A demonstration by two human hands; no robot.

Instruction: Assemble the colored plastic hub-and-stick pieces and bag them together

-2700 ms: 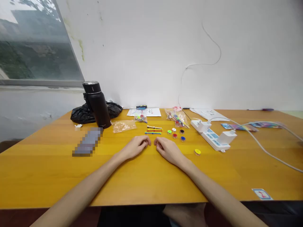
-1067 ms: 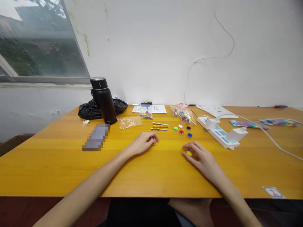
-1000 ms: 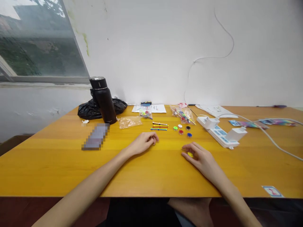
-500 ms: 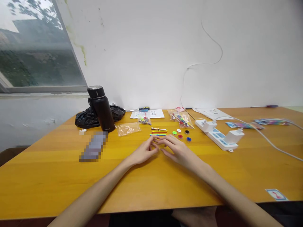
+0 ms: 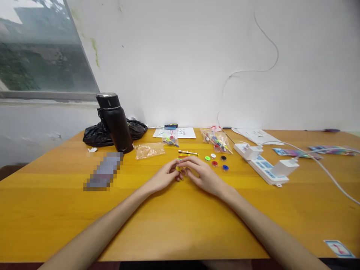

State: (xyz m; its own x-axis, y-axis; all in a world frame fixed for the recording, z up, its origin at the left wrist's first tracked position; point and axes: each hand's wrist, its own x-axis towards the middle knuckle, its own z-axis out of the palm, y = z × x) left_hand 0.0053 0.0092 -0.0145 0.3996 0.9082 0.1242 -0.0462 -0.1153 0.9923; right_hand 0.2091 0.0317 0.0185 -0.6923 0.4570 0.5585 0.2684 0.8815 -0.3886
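Note:
Both hands meet low over the table, just in front of several thin coloured sticks. My left hand [image 5: 164, 177] is closed in a pinch around a small yellow disc [image 5: 179, 168], which is partly covered by fingers. Curved over the same piece from the right, my right hand [image 5: 203, 173] has its fingertips closed on it. Behind the fingers lie a white stick [image 5: 188, 152] and a yellow stick [image 5: 192, 155]. Right of the hands sit a green disc [image 5: 207, 158], a white disc [image 5: 213, 156], a red disc [image 5: 214, 164], a black disc [image 5: 223, 158] and a blue disc [image 5: 225, 168].
A black bottle [image 5: 116, 125] stands at left, before a black plastic bag [image 5: 95, 134]. A blurred-out phone-like slab [image 5: 104, 172] and a clear bag [image 5: 150, 150] lie nearby. Filled small-parts bag [image 5: 216, 140] is behind; a power strip [image 5: 264, 168] with cables lies right.
The yellow disc now shows between my fingers, where none was visible before. My hands have drawn together around it, and the camera view has shifted slightly.

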